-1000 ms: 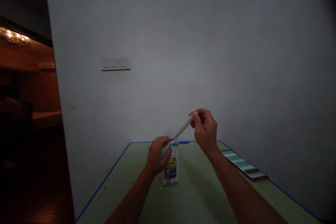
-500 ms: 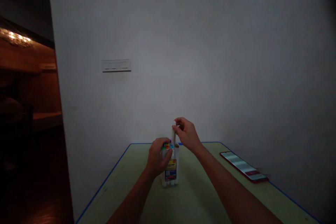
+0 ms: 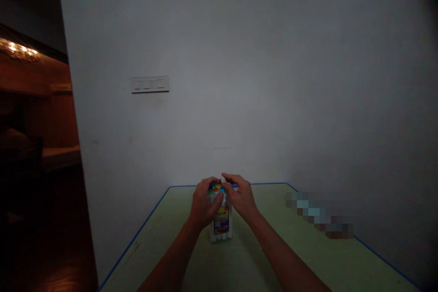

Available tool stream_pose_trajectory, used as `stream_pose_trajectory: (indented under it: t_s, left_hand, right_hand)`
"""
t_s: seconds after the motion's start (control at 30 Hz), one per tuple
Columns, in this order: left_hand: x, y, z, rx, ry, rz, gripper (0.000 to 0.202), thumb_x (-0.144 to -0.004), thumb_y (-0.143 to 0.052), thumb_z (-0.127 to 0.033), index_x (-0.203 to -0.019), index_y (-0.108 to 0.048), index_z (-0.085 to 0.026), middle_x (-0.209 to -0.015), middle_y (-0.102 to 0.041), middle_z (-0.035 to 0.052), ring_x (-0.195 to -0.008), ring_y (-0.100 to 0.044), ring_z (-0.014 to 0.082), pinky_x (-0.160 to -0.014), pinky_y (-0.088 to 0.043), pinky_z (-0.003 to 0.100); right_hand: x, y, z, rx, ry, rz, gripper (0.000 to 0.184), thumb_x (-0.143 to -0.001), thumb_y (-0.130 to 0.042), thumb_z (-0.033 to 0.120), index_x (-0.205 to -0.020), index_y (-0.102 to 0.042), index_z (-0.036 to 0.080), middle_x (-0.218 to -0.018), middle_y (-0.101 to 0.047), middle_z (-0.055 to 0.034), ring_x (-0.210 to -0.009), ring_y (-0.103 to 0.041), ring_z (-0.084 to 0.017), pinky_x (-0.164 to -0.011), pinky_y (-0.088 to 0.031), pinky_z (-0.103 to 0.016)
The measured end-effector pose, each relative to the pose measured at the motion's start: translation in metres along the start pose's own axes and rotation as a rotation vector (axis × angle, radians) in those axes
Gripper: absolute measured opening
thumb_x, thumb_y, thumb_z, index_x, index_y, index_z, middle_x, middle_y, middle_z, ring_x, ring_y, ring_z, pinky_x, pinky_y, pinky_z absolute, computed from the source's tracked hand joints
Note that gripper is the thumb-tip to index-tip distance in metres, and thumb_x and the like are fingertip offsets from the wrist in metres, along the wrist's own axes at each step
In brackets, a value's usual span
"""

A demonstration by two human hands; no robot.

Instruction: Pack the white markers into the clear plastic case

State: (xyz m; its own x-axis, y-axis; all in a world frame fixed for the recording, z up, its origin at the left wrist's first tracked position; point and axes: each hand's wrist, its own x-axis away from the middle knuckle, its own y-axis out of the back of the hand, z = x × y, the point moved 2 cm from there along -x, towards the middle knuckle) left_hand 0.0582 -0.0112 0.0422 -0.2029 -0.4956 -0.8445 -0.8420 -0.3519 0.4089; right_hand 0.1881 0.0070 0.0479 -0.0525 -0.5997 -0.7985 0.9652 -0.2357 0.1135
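A clear case of markers point(image 3: 221, 224) stands upright on the green table, with a yellow and blue label on its front and coloured caps at the top. My left hand point(image 3: 204, 203) is wrapped around the upper left of the case, thumb across its front. At the top right of the case, my right hand point(image 3: 241, 194) pinches the upper end of a white marker point(image 3: 223, 179). Most of that marker is down among the others, hidden by the fingers and the case.
The green table point(image 3: 164, 246) has a blue edge and backs onto a grey wall point(image 3: 239, 77). A blurred-out phone point(image 3: 318, 216) lies at the table's right side. A switch plate point(image 3: 150, 84) is on the wall. To the left, a dim room opens up.
My right hand has come down with the white marker, which stood tall above the case before and now sinks into it. My left hand stays on the case.
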Motion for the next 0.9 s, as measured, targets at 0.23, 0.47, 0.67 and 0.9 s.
stream_pose_trajectory:
  t_s: [0.23,0.47,0.67,0.9]
  left_hand:
    - [0.000,0.000,0.001,-0.004,-0.002,0.010,0.027,-0.076,-0.047,-0.026,-0.101,-0.044,-0.017,-0.096,-0.053,0.0088,-0.090,-0.050,0.0205,-0.082,-0.040,0.036]
    - [-0.001,0.000,0.002,-0.001,-0.004,0.013,0.028,-0.076,-0.048,-0.026,-0.102,-0.045,-0.017,-0.098,-0.053,0.0094,-0.093,-0.050,0.0211,-0.084,-0.040,0.037]
    - [-0.001,0.001,-0.002,0.012,-0.016,0.029,0.028,-0.076,-0.048,-0.025,-0.102,-0.045,-0.017,-0.097,-0.054,0.0095,-0.090,-0.051,0.0211,-0.081,-0.041,0.037]
    - [0.001,0.000,-0.001,0.040,0.009,0.008,0.032,-0.076,-0.049,-0.024,-0.107,-0.042,-0.017,-0.100,-0.055,0.0097,-0.092,-0.052,0.0211,-0.084,-0.040,0.038]
  right_hand:
    - [0.003,0.002,0.000,0.020,0.045,0.010,0.026,-0.073,-0.051,0.020,-0.096,-0.062,0.017,-0.086,-0.060,-0.0079,-0.080,-0.053,-0.019,-0.075,-0.043,-0.035]
    - [-0.001,0.000,0.000,0.069,0.018,0.009,0.023,-0.071,-0.051,0.020,-0.091,-0.061,0.015,-0.082,-0.059,-0.0073,-0.077,-0.053,-0.019,-0.073,-0.042,-0.034]
    - [-0.030,0.005,0.029,0.051,0.098,-0.114,0.020,-0.073,-0.049,0.023,-0.087,-0.059,0.015,-0.067,-0.055,-0.0023,-0.059,-0.048,-0.014,-0.057,-0.041,-0.026]
    - [-0.065,0.047,0.070,-0.042,0.190,-0.388,0.023,-0.074,-0.049,0.027,-0.093,-0.054,0.015,-0.069,-0.051,-0.0001,-0.052,-0.045,-0.010,-0.048,-0.037,-0.022]
